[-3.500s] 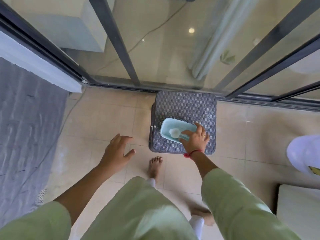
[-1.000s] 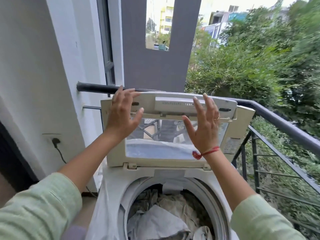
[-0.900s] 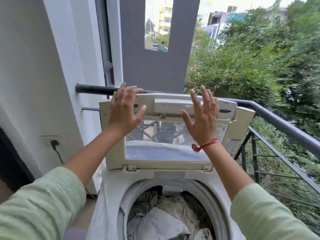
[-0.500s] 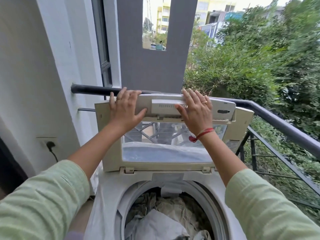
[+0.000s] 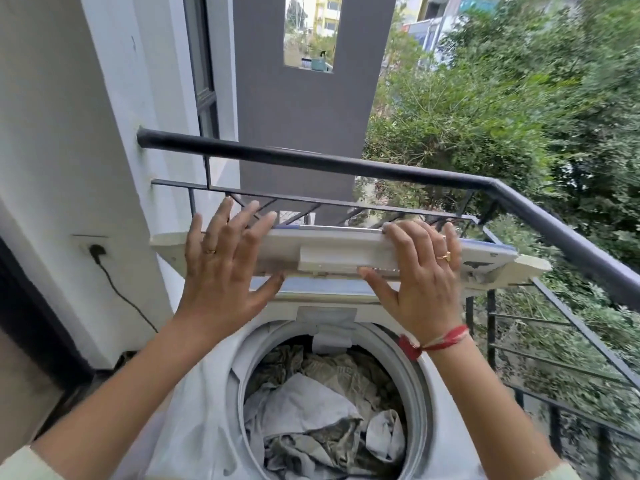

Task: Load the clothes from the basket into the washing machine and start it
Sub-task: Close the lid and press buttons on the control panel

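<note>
The left hand [image 5: 225, 268] and right hand [image 5: 420, 271] grip the lid [image 5: 332, 251] by its front edge, thumbs beneath, level above the washing machine [image 5: 424, 375] holding the clothes [image 5: 311, 410]; the lid's label is too blurred to read.

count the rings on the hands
2. A gold band on the left hand; a gold ring on the right hand. Both hands grip the lid, so more may be hidden.
</note>
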The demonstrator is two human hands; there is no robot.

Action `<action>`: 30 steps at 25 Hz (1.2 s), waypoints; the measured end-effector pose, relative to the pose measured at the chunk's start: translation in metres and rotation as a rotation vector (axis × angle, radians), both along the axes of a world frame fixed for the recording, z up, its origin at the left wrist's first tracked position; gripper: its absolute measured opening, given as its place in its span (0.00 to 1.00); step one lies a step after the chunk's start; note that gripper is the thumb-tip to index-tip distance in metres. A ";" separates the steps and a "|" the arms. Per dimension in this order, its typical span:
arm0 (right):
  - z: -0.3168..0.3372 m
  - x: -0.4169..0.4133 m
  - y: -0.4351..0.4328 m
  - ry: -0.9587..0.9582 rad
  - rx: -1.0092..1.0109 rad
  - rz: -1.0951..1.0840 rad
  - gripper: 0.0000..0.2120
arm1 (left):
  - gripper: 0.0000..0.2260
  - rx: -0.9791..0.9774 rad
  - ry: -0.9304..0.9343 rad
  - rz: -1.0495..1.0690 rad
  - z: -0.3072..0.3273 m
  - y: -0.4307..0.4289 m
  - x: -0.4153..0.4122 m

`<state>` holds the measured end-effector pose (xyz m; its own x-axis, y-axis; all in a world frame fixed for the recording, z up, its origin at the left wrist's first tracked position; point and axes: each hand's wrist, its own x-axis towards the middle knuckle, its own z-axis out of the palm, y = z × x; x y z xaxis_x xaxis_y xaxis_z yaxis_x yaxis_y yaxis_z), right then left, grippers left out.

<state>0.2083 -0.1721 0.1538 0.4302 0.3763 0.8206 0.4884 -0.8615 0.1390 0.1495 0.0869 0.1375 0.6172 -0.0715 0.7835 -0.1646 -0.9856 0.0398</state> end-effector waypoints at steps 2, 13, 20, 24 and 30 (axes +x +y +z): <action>-0.004 -0.029 -0.016 0.053 -0.090 0.086 0.30 | 0.30 0.065 -0.036 0.014 -0.024 -0.006 -0.029; -0.082 -0.122 -0.031 0.656 -0.210 0.106 0.23 | 0.35 0.208 0.205 -0.066 -0.143 -0.018 -0.139; -0.134 -0.150 -0.038 0.913 -0.202 0.117 0.30 | 0.37 0.207 0.566 -0.076 -0.194 -0.023 -0.174; -0.150 -0.152 -0.040 0.946 -0.136 0.094 0.31 | 0.38 0.197 0.704 -0.046 -0.192 -0.029 -0.174; -0.168 -0.155 -0.042 0.926 -0.090 0.099 0.28 | 0.38 0.178 0.852 -0.032 -0.183 -0.033 -0.170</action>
